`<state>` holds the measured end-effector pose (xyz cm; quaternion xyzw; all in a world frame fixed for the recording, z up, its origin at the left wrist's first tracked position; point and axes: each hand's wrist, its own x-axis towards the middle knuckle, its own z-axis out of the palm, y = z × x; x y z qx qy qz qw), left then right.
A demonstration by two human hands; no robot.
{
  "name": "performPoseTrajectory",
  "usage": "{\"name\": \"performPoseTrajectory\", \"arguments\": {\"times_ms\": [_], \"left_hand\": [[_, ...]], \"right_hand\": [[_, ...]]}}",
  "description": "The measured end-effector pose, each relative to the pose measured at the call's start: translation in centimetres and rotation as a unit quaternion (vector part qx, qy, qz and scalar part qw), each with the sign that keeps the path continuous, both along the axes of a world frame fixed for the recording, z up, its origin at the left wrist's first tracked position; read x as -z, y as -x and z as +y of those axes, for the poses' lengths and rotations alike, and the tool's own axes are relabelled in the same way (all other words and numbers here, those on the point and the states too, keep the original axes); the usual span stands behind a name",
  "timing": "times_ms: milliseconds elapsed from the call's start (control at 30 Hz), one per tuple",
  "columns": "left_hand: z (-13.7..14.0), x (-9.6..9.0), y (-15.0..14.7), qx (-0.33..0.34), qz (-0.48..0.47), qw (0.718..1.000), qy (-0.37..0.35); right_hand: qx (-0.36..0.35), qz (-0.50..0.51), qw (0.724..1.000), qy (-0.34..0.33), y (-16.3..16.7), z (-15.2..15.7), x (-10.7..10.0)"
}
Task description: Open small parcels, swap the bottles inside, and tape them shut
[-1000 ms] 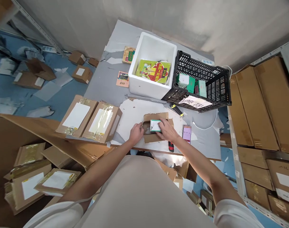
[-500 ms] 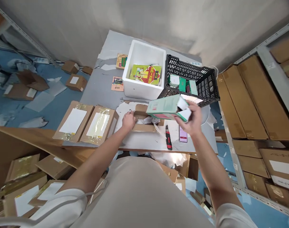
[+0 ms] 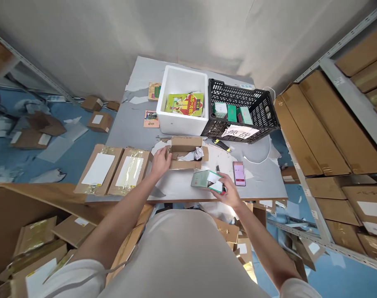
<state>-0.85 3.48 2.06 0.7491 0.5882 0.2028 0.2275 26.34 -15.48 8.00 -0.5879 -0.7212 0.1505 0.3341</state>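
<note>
Near the table's front edge my right hand [image 3: 228,191] grips a pale green box [image 3: 199,179] by its end, where white flaps stand open. The green box lies in front of an open cardboard carton [image 3: 186,165], which has crumpled paper [image 3: 191,155] inside. At the carton's left end, my left hand [image 3: 161,161] has its fingers closed on the side. Most of a red and black utility knife is hidden by the green box and my right hand. A phone [image 3: 239,173] with a lit screen lies to the right of that hand.
Behind the carton stand a white foam box [image 3: 182,123] with colourful booklets and a black crate [image 3: 263,134] holding several green boxes. A yellow and black cutter [image 3: 222,145] lies before the crate. Two taped parcels [image 3: 130,171] sit at left; shelves of cartons [image 3: 325,124] at right.
My right hand has brought the green box down and toward me, from above the carton's right end to the table's front. My left hand stays at the carton's left end.
</note>
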Motion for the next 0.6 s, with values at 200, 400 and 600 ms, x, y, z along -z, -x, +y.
{"name": "performPoseTrajectory", "arguments": {"times_ms": [200, 400, 600], "left_hand": [[-9.2, -2.9, -1.0, 0.322, -0.044, 0.944, -0.051], [-11.7, -2.3, -5.3, 0.378, 0.085, 0.919, -0.068], [-10.7, -2.0, -6.0, 0.392, 0.113, 0.912, -0.036]], "right_hand": [[-0.075, 0.025, 0.995, 0.054, 3.1, 2.0, 5.0], [-0.083, 0.078, 0.991, 0.073, 4.7, 2.7, 6.6], [-0.04, 0.145, 0.977, 0.151, 3.7, -0.6, 9.6]]}}
